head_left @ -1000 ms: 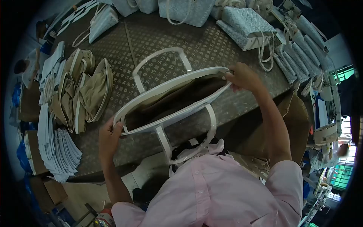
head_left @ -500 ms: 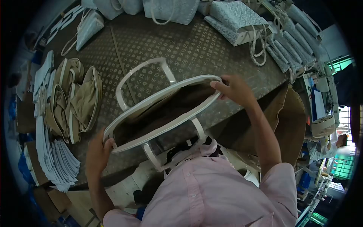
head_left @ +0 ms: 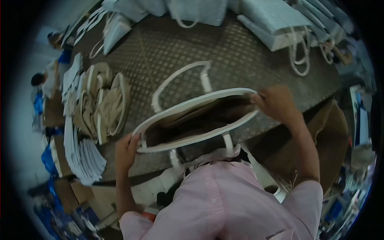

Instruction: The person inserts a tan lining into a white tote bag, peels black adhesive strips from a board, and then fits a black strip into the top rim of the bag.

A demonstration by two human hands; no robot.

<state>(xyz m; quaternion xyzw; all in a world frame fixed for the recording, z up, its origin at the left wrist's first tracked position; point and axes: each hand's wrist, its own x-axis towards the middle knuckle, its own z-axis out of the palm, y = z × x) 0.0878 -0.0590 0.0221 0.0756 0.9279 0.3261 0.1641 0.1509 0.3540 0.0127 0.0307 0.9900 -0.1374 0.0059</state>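
Note:
A handbag with a white rim (head_left: 196, 97) is held mouth-up at the table's near edge. Its opening is a long oval, and a tan lining shows inside. My left hand (head_left: 127, 151) is closed on the left end of the rim, thumb at the inner edge. At the right end my right hand (head_left: 277, 105) grips the rim the same way. One white handle (head_left: 176, 76) stands out over the far side; the other hangs toward my shirt, partly hidden. The bag's outer body is hidden below the rim.
On the patterned table (head_left: 176, 48), tan lining pieces (head_left: 110, 108) and stacked white sheets (head_left: 86, 160) lie at left. Finished-looking pale bags (head_left: 272, 24) line the far side. A large brown carton (head_left: 320, 148) stands open at right. People (head_left: 50, 78) are at far left.
My head view has shifted, so the scene sits farther right. Both hands still grip the rim, and the bag's mouth looks slightly narrower and more level.

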